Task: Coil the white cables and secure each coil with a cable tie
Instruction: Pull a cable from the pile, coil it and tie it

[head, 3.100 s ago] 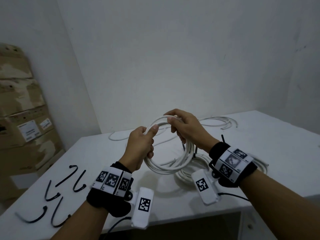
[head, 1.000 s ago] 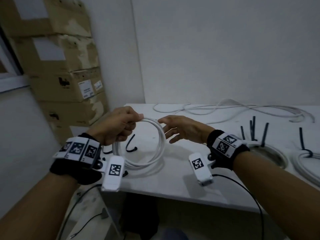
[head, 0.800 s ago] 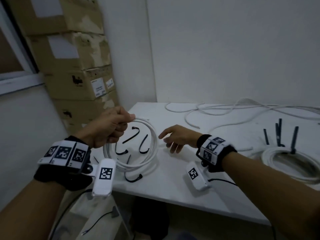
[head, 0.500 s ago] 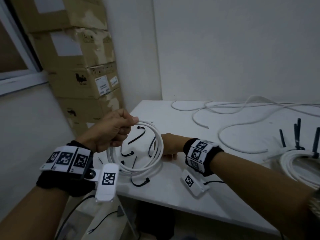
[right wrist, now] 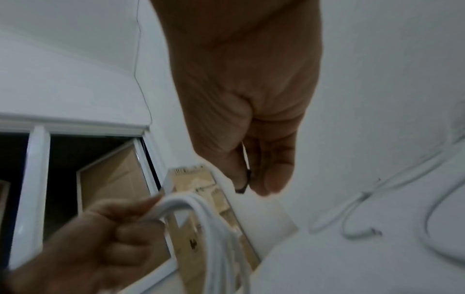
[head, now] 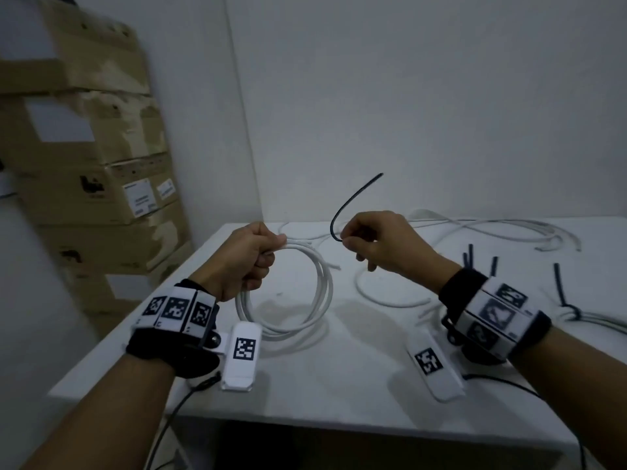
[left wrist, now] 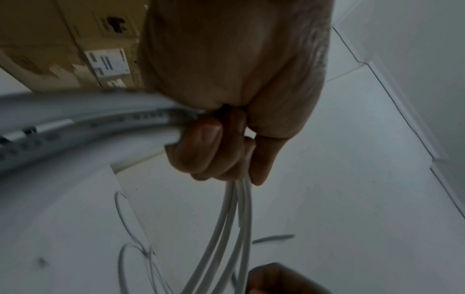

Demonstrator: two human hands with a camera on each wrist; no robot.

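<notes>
The white cable coil (head: 288, 293) hangs from the left hand (head: 244, 256); the black cable tie (head: 353, 201), curved, rises from the right hand (head: 380, 239).

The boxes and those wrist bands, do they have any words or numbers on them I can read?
No text here reads clearly.
White labels on the cardboard boxes: printed lines, too small and blurred to read.
Black logo on the box: a shape, no legible letters.
Left wrist band and right wrist band: black-and-white square code patterns, no words.
White coil in the left wrist view: dark print along the cable, smeared beyond reading.
</notes>
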